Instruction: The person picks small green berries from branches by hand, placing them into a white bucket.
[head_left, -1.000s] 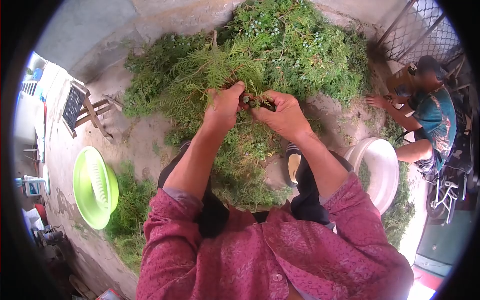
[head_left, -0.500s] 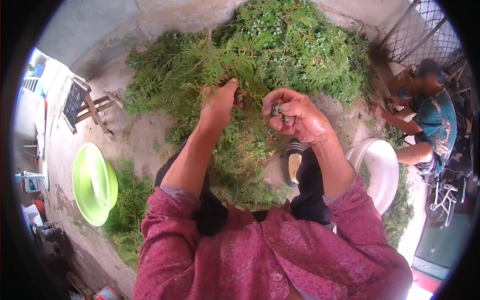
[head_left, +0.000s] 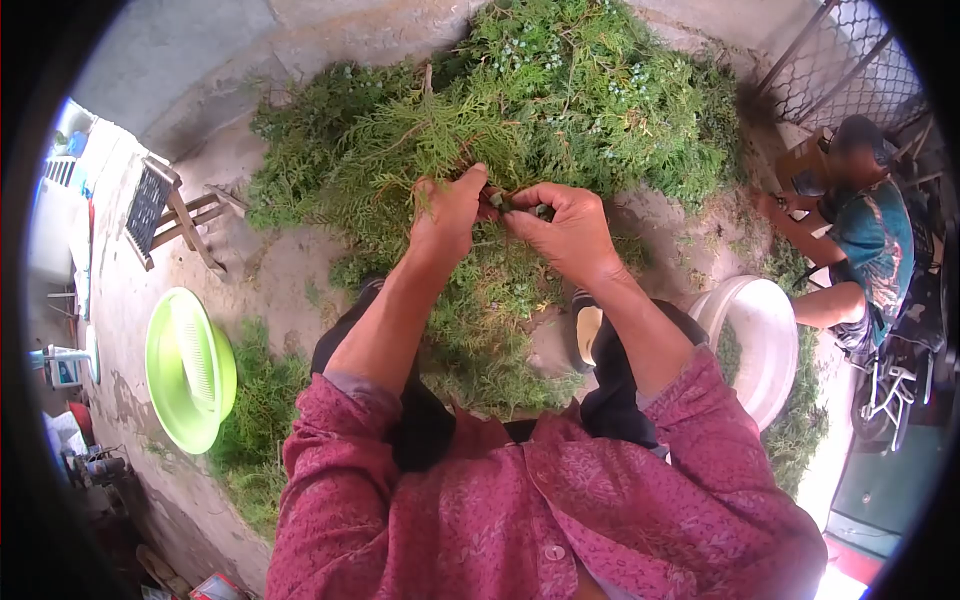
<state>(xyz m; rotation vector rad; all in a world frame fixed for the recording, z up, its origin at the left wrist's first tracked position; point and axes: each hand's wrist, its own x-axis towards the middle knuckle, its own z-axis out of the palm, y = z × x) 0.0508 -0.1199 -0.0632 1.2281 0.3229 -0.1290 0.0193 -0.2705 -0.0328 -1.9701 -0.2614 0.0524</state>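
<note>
Right now the left hand's [head_left: 447, 218] grip is closed on a leafy sprig [head_left: 425, 130] above the heap of cuttings [head_left: 620, 90] on the ground, while the right hand [head_left: 568, 228] pinches its green cones [head_left: 522, 206]. Cones could slip from the crowded fingers and vanish in the heap, as the white basin [head_left: 770, 350] lies well aside.

Sprig [head_left: 498, 201] sat between left hand [head_left: 447, 215] and right hand [head_left: 565, 228] | branch pile [head_left: 600, 90] lay just beyond them | basin [head_left: 190, 370] well left | bucket [head_left: 765, 335] near right, co-worker [head_left: 865, 240] beyond it
</note>
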